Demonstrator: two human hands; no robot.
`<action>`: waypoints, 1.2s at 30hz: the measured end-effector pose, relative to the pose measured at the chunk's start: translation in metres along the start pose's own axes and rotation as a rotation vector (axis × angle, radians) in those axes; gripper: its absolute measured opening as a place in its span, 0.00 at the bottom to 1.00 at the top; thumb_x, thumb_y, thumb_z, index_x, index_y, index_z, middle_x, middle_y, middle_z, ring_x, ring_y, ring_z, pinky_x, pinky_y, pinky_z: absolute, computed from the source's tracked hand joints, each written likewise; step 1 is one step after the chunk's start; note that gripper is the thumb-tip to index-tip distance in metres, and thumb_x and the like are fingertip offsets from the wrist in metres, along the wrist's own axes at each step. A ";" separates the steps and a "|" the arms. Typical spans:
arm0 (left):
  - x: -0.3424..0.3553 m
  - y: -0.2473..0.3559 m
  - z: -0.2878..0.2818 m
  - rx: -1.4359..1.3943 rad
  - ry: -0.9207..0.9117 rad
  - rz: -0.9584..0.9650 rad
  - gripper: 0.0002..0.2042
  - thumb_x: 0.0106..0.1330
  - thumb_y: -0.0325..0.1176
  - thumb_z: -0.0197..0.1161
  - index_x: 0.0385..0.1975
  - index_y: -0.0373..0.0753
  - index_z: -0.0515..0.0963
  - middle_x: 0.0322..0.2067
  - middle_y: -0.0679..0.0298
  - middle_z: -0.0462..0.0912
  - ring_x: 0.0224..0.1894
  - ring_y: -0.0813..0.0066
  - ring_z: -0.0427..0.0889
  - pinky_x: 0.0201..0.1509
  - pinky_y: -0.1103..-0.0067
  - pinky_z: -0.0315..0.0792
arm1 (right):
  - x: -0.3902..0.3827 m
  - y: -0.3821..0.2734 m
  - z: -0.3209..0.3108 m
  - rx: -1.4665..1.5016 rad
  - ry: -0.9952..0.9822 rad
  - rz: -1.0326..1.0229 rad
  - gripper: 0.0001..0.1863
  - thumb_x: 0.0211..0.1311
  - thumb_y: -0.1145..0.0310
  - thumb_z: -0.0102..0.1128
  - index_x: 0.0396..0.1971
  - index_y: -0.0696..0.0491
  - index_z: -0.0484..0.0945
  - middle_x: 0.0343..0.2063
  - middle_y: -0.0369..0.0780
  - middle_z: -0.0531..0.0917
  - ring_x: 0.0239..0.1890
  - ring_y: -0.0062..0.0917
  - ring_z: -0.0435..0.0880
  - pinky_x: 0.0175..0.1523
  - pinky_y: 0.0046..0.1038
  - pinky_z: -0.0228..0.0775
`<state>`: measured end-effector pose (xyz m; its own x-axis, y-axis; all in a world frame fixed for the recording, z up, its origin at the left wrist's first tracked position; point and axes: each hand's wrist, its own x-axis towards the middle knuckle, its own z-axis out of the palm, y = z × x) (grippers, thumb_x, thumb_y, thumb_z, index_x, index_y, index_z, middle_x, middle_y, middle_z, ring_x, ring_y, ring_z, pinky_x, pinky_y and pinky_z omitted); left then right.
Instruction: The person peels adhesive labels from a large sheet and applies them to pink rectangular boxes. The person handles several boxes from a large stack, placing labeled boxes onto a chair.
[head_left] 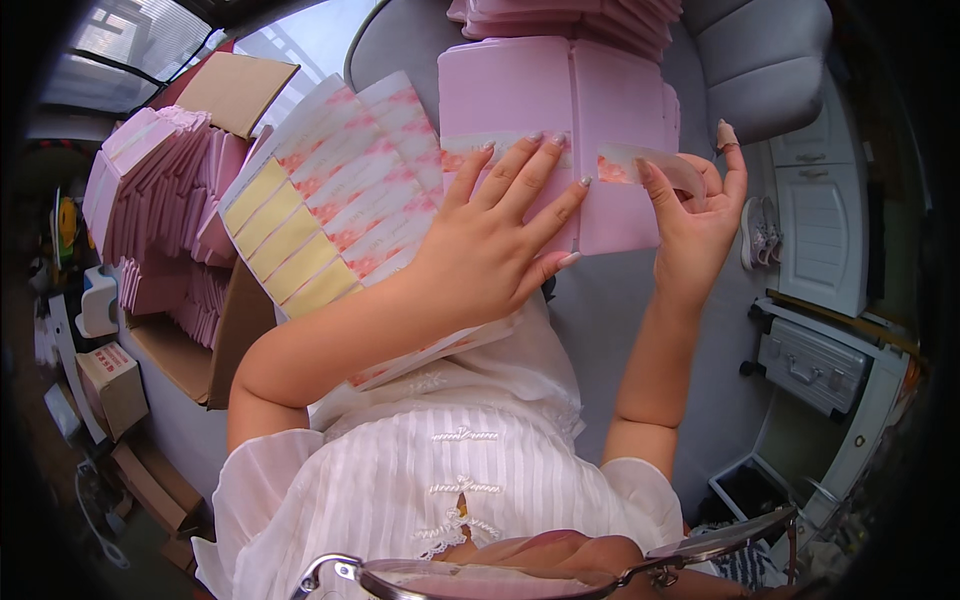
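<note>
From my end I'm seeing a grey seat [592,325] bearing the work. To its left a cardboard box [245,325] is holding packed pink pieces [155,200], seemingly standing on edge to save room. Printed sheets [345,165] are overlapping beside the left forearm, probably for easy reach. In front of me, the flat pink piece [505,85] is lying beneath the hands. My left hand [500,222] is spreading flat over it, fingers splayed and gripping nothing, likely steadying it and a printed strip [460,160] there. My right hand [695,210], just apart from the left, is pinching a curling label [622,165] between thumb and fingers, presumably so its face is hanging free.
</note>
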<state>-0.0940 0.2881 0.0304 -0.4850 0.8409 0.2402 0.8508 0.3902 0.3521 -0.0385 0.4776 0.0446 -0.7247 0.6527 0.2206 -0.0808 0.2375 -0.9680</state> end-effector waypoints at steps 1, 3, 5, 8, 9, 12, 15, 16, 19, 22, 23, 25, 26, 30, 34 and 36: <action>0.001 0.000 0.003 0.006 -0.004 0.002 0.28 0.64 0.46 0.54 0.64 0.44 0.64 0.66 0.49 0.55 0.69 0.53 0.54 0.69 0.59 0.48 | 0.002 0.004 0.001 -0.004 -0.010 -0.003 0.42 0.50 0.84 0.67 0.64 0.59 0.54 0.32 0.36 0.78 0.35 0.16 0.79 0.41 0.16 0.72; 0.001 -0.001 0.006 -0.003 0.001 -0.003 0.29 0.64 0.48 0.54 0.63 0.43 0.64 0.66 0.48 0.55 0.69 0.53 0.53 0.69 0.59 0.48 | 0.004 0.011 0.003 -0.006 -0.027 -0.008 0.42 0.50 0.84 0.67 0.64 0.59 0.53 0.33 0.37 0.78 0.35 0.16 0.79 0.40 0.17 0.73; 0.001 -0.002 0.008 -0.011 0.005 -0.004 0.30 0.64 0.49 0.54 0.64 0.42 0.63 0.66 0.48 0.56 0.69 0.53 0.53 0.69 0.59 0.48 | 0.005 0.014 0.006 -0.029 -0.030 -0.009 0.42 0.50 0.84 0.67 0.64 0.59 0.53 0.33 0.37 0.78 0.35 0.16 0.79 0.40 0.17 0.73; 0.001 -0.004 0.009 -0.024 0.010 0.004 0.30 0.64 0.49 0.54 0.63 0.40 0.63 0.66 0.48 0.57 0.69 0.51 0.54 0.69 0.59 0.48 | 0.005 0.017 0.008 -0.022 -0.028 -0.005 0.42 0.50 0.83 0.67 0.64 0.60 0.53 0.34 0.37 0.79 0.35 0.17 0.79 0.40 0.17 0.73; 0.001 -0.004 0.009 -0.030 0.014 0.009 0.30 0.64 0.49 0.55 0.63 0.40 0.64 0.65 0.48 0.57 0.69 0.51 0.54 0.69 0.59 0.48 | 0.006 0.017 0.008 -0.022 -0.031 0.000 0.42 0.51 0.83 0.67 0.64 0.60 0.53 0.34 0.37 0.79 0.35 0.17 0.79 0.40 0.17 0.73; 0.001 -0.005 0.009 -0.080 0.038 0.023 0.28 0.62 0.47 0.58 0.58 0.37 0.66 0.65 0.46 0.57 0.68 0.48 0.55 0.69 0.58 0.50 | 0.007 0.018 0.007 -0.014 -0.036 0.012 0.42 0.51 0.83 0.67 0.64 0.60 0.53 0.34 0.37 0.79 0.36 0.17 0.79 0.41 0.17 0.73; 0.001 -0.006 0.010 -0.139 0.074 0.028 0.25 0.61 0.45 0.60 0.51 0.34 0.67 0.65 0.44 0.57 0.67 0.46 0.56 0.68 0.57 0.52 | 0.007 0.022 0.007 0.015 -0.036 0.019 0.42 0.51 0.82 0.68 0.64 0.61 0.53 0.34 0.37 0.79 0.36 0.18 0.80 0.41 0.17 0.73; 0.001 -0.006 0.011 -0.157 0.087 0.029 0.24 0.60 0.45 0.61 0.48 0.33 0.66 0.65 0.44 0.57 0.67 0.45 0.57 0.67 0.56 0.53 | 0.007 0.023 0.006 0.030 -0.037 0.019 0.42 0.51 0.82 0.68 0.64 0.61 0.53 0.34 0.37 0.79 0.37 0.18 0.80 0.41 0.17 0.73; 0.002 -0.006 0.011 -0.153 0.101 0.038 0.24 0.60 0.44 0.62 0.45 0.32 0.65 0.65 0.43 0.58 0.67 0.44 0.57 0.67 0.55 0.53 | 0.008 0.025 0.006 0.039 -0.041 0.019 0.42 0.51 0.82 0.68 0.64 0.61 0.53 0.34 0.37 0.79 0.37 0.18 0.80 0.41 0.17 0.73; 0.001 -0.007 0.012 -0.157 0.112 0.041 0.24 0.60 0.44 0.62 0.46 0.32 0.65 0.65 0.43 0.58 0.67 0.44 0.57 0.67 0.55 0.53 | 0.007 0.025 0.007 0.032 -0.037 0.021 0.42 0.51 0.82 0.68 0.64 0.61 0.53 0.34 0.37 0.79 0.37 0.18 0.80 0.41 0.17 0.73; 0.001 -0.007 0.013 -0.160 0.113 0.041 0.24 0.59 0.44 0.62 0.46 0.32 0.65 0.65 0.43 0.58 0.67 0.44 0.57 0.67 0.55 0.53 | 0.007 0.025 0.007 0.029 -0.036 0.021 0.42 0.51 0.82 0.68 0.64 0.61 0.53 0.34 0.37 0.79 0.37 0.18 0.80 0.42 0.17 0.73; 0.001 -0.007 0.013 -0.165 0.114 0.041 0.24 0.59 0.43 0.62 0.47 0.32 0.65 0.65 0.43 0.58 0.67 0.44 0.57 0.67 0.55 0.53 | 0.007 0.025 0.007 0.029 -0.035 0.024 0.42 0.51 0.82 0.68 0.64 0.62 0.53 0.35 0.37 0.79 0.37 0.18 0.80 0.41 0.17 0.73; 0.001 -0.007 0.013 -0.165 0.113 0.041 0.24 0.59 0.43 0.62 0.47 0.32 0.65 0.65 0.43 0.58 0.67 0.44 0.58 0.67 0.55 0.53 | 0.007 0.025 0.008 0.030 -0.035 0.025 0.42 0.51 0.82 0.68 0.64 0.62 0.52 0.35 0.37 0.79 0.37 0.18 0.80 0.41 0.17 0.73; 0.001 -0.007 0.012 -0.164 0.112 0.040 0.24 0.59 0.42 0.62 0.48 0.33 0.64 0.65 0.43 0.58 0.67 0.44 0.58 0.67 0.55 0.53 | 0.007 0.024 0.008 0.039 -0.036 0.028 0.43 0.51 0.82 0.68 0.64 0.62 0.51 0.35 0.38 0.79 0.37 0.18 0.80 0.41 0.18 0.73; 0.001 -0.006 0.013 -0.160 0.112 0.037 0.25 0.59 0.42 0.63 0.48 0.33 0.64 0.65 0.44 0.58 0.67 0.45 0.58 0.67 0.55 0.53 | 0.006 0.025 0.008 0.024 -0.038 0.024 0.43 0.51 0.83 0.67 0.64 0.62 0.50 0.35 0.38 0.79 0.37 0.18 0.80 0.42 0.18 0.74; 0.001 -0.006 0.013 -0.155 0.106 0.035 0.26 0.59 0.42 0.62 0.51 0.33 0.63 0.65 0.44 0.58 0.67 0.45 0.57 0.67 0.56 0.53 | 0.005 0.026 0.008 0.020 -0.035 0.015 0.43 0.51 0.83 0.67 0.64 0.62 0.50 0.35 0.38 0.78 0.37 0.18 0.80 0.42 0.18 0.74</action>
<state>-0.0972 0.2909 0.0167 -0.4809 0.8058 0.3455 0.8301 0.2916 0.4752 -0.0499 0.4809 0.0200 -0.7493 0.6307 0.2020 -0.0831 0.2131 -0.9735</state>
